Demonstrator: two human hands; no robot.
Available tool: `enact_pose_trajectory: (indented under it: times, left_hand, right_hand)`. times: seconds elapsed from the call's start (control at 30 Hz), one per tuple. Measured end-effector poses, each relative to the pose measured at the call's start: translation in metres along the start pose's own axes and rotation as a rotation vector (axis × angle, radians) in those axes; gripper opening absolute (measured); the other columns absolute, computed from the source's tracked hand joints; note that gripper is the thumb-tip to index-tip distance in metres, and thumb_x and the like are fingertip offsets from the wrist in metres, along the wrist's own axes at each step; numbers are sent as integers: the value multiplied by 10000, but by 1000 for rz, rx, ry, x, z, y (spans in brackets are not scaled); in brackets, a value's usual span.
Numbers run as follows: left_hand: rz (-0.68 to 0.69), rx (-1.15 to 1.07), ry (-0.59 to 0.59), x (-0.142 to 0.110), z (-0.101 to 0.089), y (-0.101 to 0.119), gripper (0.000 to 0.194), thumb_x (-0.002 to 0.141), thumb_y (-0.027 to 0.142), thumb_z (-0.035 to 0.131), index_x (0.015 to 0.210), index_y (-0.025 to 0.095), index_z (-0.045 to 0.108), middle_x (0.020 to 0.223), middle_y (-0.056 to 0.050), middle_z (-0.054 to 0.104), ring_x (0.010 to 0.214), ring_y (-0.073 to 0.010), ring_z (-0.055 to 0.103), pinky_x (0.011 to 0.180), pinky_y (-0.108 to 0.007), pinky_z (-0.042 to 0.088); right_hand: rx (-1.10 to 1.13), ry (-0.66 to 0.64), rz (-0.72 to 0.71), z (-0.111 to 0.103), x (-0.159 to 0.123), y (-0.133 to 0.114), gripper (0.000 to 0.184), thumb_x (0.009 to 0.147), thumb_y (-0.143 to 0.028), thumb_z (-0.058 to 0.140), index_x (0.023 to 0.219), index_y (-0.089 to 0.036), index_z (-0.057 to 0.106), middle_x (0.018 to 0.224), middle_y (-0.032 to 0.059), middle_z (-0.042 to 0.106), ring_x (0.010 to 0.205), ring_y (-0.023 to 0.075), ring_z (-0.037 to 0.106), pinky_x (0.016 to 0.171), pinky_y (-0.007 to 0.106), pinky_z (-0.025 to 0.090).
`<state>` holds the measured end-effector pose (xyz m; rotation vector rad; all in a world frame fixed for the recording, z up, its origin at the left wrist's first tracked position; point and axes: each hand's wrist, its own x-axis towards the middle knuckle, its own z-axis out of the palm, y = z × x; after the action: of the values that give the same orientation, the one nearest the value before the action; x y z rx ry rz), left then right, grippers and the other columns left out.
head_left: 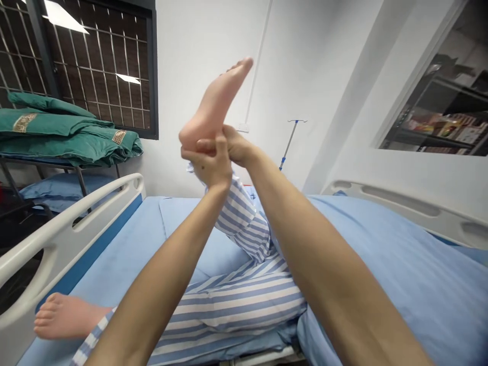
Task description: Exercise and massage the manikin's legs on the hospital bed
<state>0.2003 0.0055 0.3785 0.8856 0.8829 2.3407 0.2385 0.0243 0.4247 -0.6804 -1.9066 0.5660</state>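
A bare foot (217,99) points up into the air, its leg raised in blue-and-white striped trousers (242,218). My left hand (208,162) grips the ankle and heel from the near side. My right hand (229,145) wraps around the same ankle from the right, its thumb lying across the heel. The fingers of both hands overlap there, hiding part of the ankle. The person's other bare foot (64,316) rests on the bed at lower left, close to the side rail and below my left forearm.
The bed has a blue sheet (381,274) and white side rails (64,239) (404,203). At the left, green folded blankets (61,134) lie on a rack above a blue pillow (64,190). An IV pole (290,142) stands behind the bed, with a grilled window (107,66) to the left and a glass pane showing shelves (434,122) to the right.
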Motion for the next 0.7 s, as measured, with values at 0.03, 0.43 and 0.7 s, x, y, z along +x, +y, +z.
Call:
enact_pose_trajectory:
  times: [0.03, 0.43, 0.7]
  left_hand:
    - [38, 22, -44, -4, 6, 4, 606, 810, 509, 449, 1230, 149, 201, 1211, -138, 445, 1145, -239, 494, 869, -401, 410]
    - [-148, -36, 267, 59, -102, -69, 434, 733, 433, 589, 977, 192, 323, 946, -34, 523, 902, -171, 594, 753, -315, 508]
    - [-518, -35, 523, 60, -258, -148, 157, 673, 240, 612, 692, 187, 466, 698, 37, 511, 619, -133, 577, 445, -214, 443]
  right_hand:
    - [4, -36, -6, -9, -2, -4, 385, 706, -353, 620, 930, -43, 576, 905, 17, 650, 824, 107, 622, 718, 216, 495]
    - [114, -281, 53, 124, 18, 68, 467, 569, -302, 758, 932, -95, 549, 728, 10, 630, 695, 150, 599, 598, 232, 509]
    - [-406, -490, 235, 267, -48, 135, 361, 652, -295, 648, 969, -192, 511, 828, 4, 654, 750, 179, 604, 579, 233, 439]
